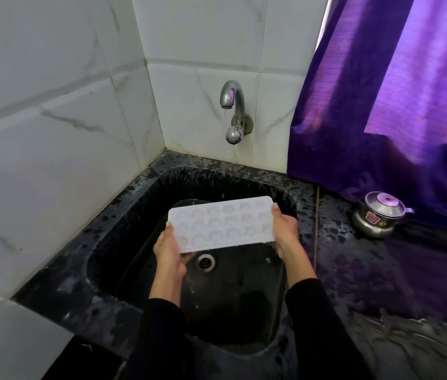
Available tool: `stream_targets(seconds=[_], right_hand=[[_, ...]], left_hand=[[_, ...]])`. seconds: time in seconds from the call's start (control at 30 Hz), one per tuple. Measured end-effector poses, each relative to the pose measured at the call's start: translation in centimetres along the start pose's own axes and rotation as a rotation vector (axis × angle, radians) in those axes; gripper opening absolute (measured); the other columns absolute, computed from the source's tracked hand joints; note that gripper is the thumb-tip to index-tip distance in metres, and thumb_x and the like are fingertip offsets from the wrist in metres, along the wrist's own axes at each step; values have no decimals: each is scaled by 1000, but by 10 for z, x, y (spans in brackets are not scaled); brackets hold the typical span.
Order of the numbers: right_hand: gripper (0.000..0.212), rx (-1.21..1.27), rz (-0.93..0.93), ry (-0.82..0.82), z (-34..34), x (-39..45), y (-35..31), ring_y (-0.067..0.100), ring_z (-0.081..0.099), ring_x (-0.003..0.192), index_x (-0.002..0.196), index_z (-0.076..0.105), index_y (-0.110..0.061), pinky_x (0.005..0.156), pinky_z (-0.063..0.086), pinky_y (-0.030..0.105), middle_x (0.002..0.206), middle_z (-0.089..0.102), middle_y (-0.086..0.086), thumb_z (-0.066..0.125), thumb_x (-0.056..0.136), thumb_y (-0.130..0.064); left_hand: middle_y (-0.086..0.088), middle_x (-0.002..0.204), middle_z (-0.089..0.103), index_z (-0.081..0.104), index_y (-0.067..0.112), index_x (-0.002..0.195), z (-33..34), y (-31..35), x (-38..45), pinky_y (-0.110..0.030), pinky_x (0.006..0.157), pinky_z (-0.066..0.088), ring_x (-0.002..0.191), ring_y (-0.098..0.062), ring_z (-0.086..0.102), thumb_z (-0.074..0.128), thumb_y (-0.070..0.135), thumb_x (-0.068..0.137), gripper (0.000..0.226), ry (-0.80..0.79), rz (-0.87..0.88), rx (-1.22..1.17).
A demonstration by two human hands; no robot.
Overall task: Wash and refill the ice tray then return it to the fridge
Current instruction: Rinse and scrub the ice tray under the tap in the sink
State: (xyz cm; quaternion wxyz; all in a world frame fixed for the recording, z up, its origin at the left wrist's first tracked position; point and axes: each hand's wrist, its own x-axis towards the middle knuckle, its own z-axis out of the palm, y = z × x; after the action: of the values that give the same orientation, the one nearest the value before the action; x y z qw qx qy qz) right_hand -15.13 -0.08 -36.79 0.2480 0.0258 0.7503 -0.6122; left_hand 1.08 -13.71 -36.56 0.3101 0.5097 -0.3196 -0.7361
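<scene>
A: Largest first. White marbled wall tiles (52, 119) fill the left and back; a purple curtain (397, 105) hangs at right, its hem reaching the wet black speckled counter (381, 283).

B: Sink?

A: Black sink (123, 215) set in the corner, round steel drain (205, 263) in its floor. Chrome tap (233, 105) on the back wall above it; no stream visible, only a drip at the spout.

B: Task item?

A: White ice tray (221, 223), held over the sink above the drain, tilted, rounded cells facing the camera. Left hand (168, 249) grips the near left corner, fingers curled beneath, thumb on the rim. Right hand (285, 229) holds the right short edge, fingers wrapped round it. Both sleeves black.

B: Any writing?

A: Small lidded steel pot (378, 218) on the counter beneath the curtain carries a red sticker; its text is too small to read.
</scene>
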Motion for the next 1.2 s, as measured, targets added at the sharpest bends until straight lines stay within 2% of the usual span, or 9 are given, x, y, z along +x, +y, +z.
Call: stream_targets(seconds=[0.27,0.37,0.53,0.67,0.8,0.87,0.93,1.07,1.2], right_hand=[[40,77,35,-37,-7,-24,2,28,67,89,80,59,-13,83,57,46,90,67,7,44,99,-45],[41,78,34,-48,-7,-29,1,27,67,87,80,60,-14,80,57,44,90,68,7,43,100,-45],[39,39,24,-85,-9,-35,4,27,67,91,80,60,-17,86,56,47,94,69,7,41,100,-45],[42,-114,-6,-123,-9,-27,-1,27,65,93,80,59,-16,89,53,45,98,67,7,37,101,-45],[42,-430,-196,-23,-14,-23,-7,23,53,81,80,55,-10,68,37,32,81,54,6,33,103,-37],[27,-513,-318,31,-16,-22,-12,21,52,90,107,63,-10,72,37,28,99,59,8,37,102,-18],[40,-598,-449,56,-15,-19,-17,22,52,107,122,61,-15,80,40,26,124,55,10,37,95,1],[54,-780,-603,24,-5,-12,-25,29,30,135,112,65,-22,106,33,39,148,32,7,41,83,17],[47,-950,-619,-42,3,-12,-29,26,17,141,113,69,-19,111,18,42,153,23,8,48,85,13]], left_hand=[[-13,108,66,56,18,114,-16,-2,-24,-56,81,53,100,-34,62,40,50,95,40,-108,-59,-20],[-13,106,67,59,19,111,-20,-2,-29,-56,80,52,99,-35,62,34,54,96,46,-190,-106,-110],[-13,107,68,54,15,120,-24,-5,-24,-49,70,55,94,-33,65,37,53,96,48,-138,-103,-121],[-14,102,67,53,13,114,-24,-10,-19,-51,76,54,91,-34,65,39,51,97,44,-83,-95,-117],[-11,96,67,54,14,105,-23,-9,-11,-49,72,55,87,-32,65,41,51,96,41,-43,-69,-120],[-9,93,67,55,15,100,-21,-7,-8,-47,69,54,85,-31,65,41,52,96,40,-38,-54,-120],[-9,92,66,54,15,102,-20,-5,-4,-46,68,54,83,-30,65,40,51,96,40,-35,-43,-124],[-8,92,66,54,15,100,-16,-4,-2,-47,68,54,83,-29,65,39,50,97,38,-31,-47,-128],[-8,89,65,54,18,91,-13,-4,-2,-48,71,54,81,-29,64,39,50,97,36,-28,-51,-123]])
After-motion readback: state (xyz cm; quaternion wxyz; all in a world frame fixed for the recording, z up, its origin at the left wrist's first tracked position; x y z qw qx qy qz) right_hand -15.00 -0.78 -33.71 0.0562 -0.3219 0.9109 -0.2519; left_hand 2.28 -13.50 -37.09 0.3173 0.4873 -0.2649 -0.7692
